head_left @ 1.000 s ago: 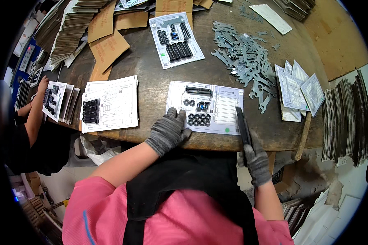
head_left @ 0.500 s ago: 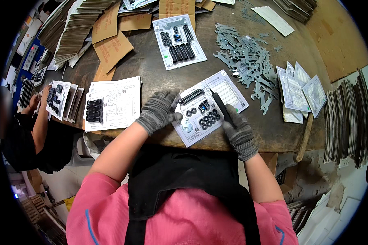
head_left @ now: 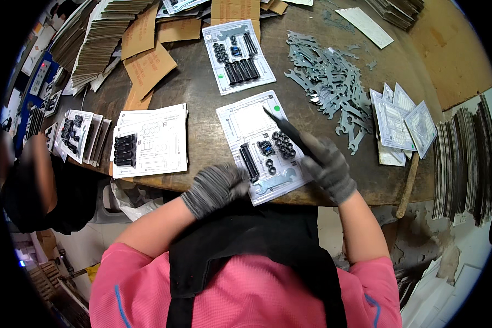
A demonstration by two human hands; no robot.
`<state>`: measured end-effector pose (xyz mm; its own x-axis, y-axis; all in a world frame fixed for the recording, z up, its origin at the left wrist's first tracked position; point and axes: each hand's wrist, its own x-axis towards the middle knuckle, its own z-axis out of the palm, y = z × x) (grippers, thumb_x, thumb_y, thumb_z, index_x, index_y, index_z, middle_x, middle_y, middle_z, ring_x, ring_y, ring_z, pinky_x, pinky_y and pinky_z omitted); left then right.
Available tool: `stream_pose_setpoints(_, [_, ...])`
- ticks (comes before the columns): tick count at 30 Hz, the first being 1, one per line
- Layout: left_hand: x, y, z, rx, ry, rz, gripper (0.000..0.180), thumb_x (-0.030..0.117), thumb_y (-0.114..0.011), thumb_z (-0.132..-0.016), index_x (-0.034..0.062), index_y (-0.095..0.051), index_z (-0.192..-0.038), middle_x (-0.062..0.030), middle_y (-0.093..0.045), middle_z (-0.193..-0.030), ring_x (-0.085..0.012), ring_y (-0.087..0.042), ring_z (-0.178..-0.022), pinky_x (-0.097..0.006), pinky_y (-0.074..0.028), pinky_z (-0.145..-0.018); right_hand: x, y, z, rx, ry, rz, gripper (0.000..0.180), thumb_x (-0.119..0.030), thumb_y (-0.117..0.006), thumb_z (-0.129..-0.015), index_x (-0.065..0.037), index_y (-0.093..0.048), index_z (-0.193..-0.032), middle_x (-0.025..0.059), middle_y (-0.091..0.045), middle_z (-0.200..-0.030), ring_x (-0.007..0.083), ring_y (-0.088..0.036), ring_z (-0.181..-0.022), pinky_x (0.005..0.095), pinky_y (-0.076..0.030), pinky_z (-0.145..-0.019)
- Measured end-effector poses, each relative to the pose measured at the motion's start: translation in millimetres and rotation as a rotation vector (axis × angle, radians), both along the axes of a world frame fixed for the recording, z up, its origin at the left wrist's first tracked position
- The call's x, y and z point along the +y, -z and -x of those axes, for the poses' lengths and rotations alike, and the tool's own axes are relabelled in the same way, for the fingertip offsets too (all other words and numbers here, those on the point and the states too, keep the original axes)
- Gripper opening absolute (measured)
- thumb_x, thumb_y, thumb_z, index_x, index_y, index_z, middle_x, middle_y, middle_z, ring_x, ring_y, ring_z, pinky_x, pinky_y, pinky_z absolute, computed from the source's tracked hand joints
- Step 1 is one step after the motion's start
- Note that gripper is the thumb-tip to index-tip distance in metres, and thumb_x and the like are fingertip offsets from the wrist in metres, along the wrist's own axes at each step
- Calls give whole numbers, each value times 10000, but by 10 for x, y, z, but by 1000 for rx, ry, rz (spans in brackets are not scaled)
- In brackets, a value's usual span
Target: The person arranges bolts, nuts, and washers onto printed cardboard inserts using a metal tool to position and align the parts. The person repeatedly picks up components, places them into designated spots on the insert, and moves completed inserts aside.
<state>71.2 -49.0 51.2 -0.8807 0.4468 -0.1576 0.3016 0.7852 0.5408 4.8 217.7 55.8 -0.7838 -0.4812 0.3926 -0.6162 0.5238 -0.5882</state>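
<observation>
Card sheet (head_left: 265,147) has swung round since half a second back: now angled with its blank printed end away from the person, its near corner over the table (head_left: 202,93) edge, and a flat grey wrench (head_left: 273,183) lies on its near end beside the black bolts (head_left: 250,162) and ring washers (head_left: 283,145), so the kit on this card looks closer to full. Left hand (head_left: 216,186), grey knit glove, curled and pressing the card's near-left corner; nothing held inside it that I can see. Right hand (head_left: 328,167) closed round a long dark flat tool (head_left: 290,134) (a blade or strip, cannot tell which), its tip over the card near a green round sticker (head_left: 276,108). Second filled card (head_left: 238,54) farther up, white, bolts in a row, also with a green dot. Left of the worked card, a stack of white printed sheets (head_left: 156,139) with black bolts at its left edge. Brown cardboard pieces (head_left: 145,65) upper left, loose grey wrenches heaped (head_left: 333,87) upper right, small white printed bags (head_left: 402,117) at right.
</observation>
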Motion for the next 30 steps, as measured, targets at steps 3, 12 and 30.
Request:
stream_pose_setpoints(3, [24,15,224,312,-80,-83,469,268,-605,-751,22,-517,-1141,-167,-579,-997,-324,-548,-952,-379,-447,-806,360,7,-294,104,70,-341,459,-183,-678,-691,-247,-557,-1129,85,-560,-770,247,-584,-604,358,-495,-507])
stream_pose_setpoints(12, [433,446,683,456,33,129,539,265,-558,-757,53,-445,-1240,-145,-456,-1260,-315,-392,-1196,-442,-223,-1030,613,-5,-330,135,-108,-700,346,-266,-579,-762,-317,-554,-1103,87,-528,-668,240,-564,-529,349,-446,-422])
stream_pose_setpoints(30, [380,497,686,459,68,117,533,238,-566,-744,49,-444,-1227,-120,-475,-1235,-266,-408,-1186,-413,-239,-1019,755,-407,313,38,-327,-936,345,-240,-521,-809,-299,-536,-1148,107,-530,-688,264,-583,-600,368,-453,-455])
